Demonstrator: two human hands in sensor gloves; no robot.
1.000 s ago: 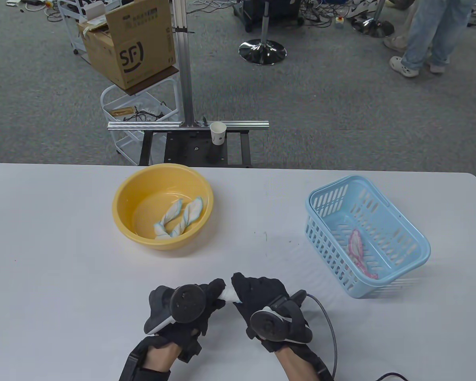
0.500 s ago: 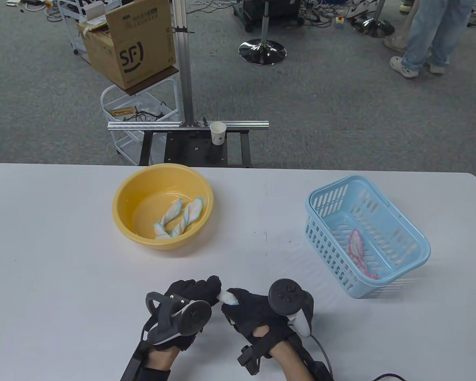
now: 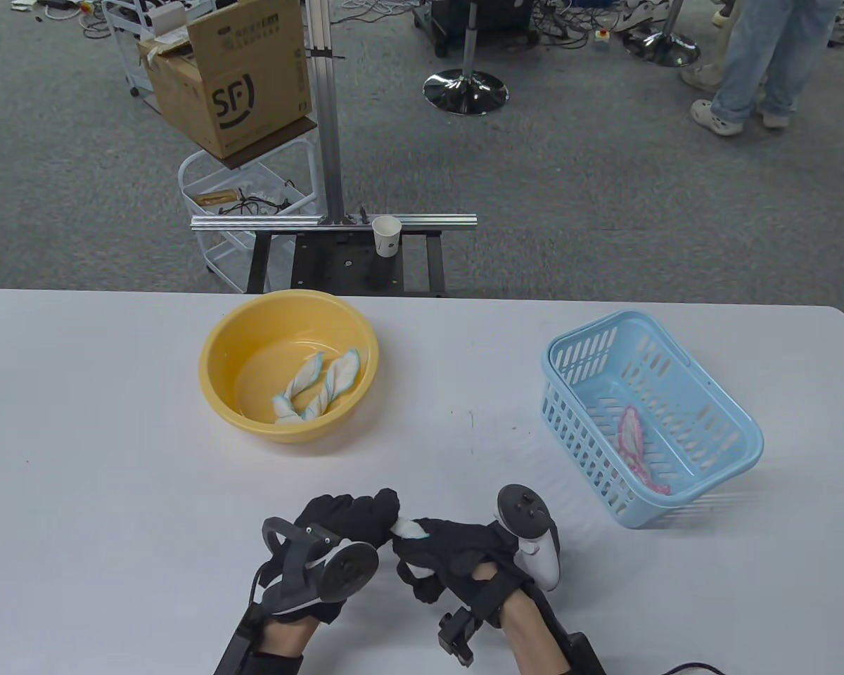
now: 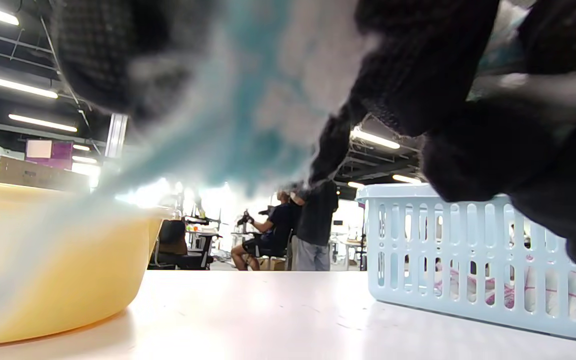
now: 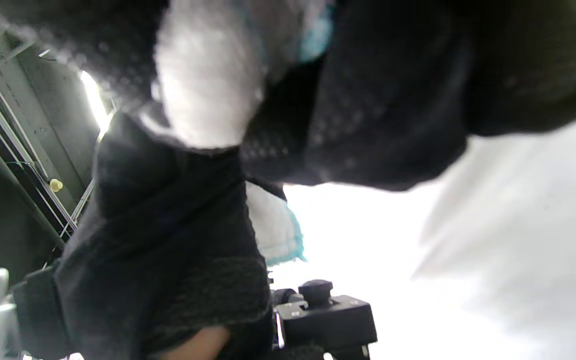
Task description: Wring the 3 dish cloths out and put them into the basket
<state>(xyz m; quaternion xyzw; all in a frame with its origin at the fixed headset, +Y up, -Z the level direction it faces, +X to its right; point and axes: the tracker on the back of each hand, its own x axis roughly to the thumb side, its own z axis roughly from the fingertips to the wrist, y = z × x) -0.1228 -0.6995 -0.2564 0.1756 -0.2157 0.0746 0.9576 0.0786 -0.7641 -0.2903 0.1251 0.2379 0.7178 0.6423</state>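
In the table view a twisted white, blue-edged dish cloth (image 3: 406, 527) is gripped between the fisted left hand (image 3: 348, 517) and right hand (image 3: 450, 552) over the white tabletop (image 3: 112, 422), mid-wringing; in the wrist views it is clenched, so transfer to the light blue slatted basket (image 4: 468, 250) seems next.

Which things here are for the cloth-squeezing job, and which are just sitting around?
For the job:
left hand and right hand, gripping a white-and-blue cloth
twisted cloth in the yellow basin
pink cloth in the blue basket

Just sitting around:
paper cup
cardboard box
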